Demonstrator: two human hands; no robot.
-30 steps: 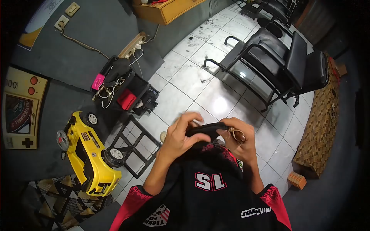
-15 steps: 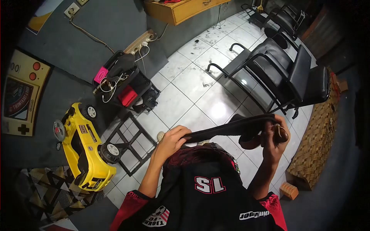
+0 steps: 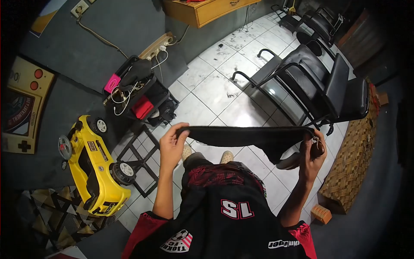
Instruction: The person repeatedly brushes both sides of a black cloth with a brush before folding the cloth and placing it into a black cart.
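Yellow plastic toy car (image 3: 95, 166) sits left on the grey floor, beside a black metal rack (image 3: 140, 157). Black padded waiting chairs (image 3: 317, 82) stand on white tiles (image 3: 207, 88); black cart with cables (image 3: 138, 93) at the wall.

The black and red jersey (image 3: 228, 211) carries the clearest marks. A large white number outlined in red sits in the middle of the black cloth; seen from above it reads upside down, as "15" turned over. Near the lower left hem a shield-shaped badge (image 3: 177, 242) bears white letters, too tilted to read with certainty. Near the right hem a white brand word (image 3: 284, 244) lies inverted and is not legible. On the grey wall, the yellow handheld-game panel (image 3: 19, 110) has a curved line of lettering around its picture, too small to make out.
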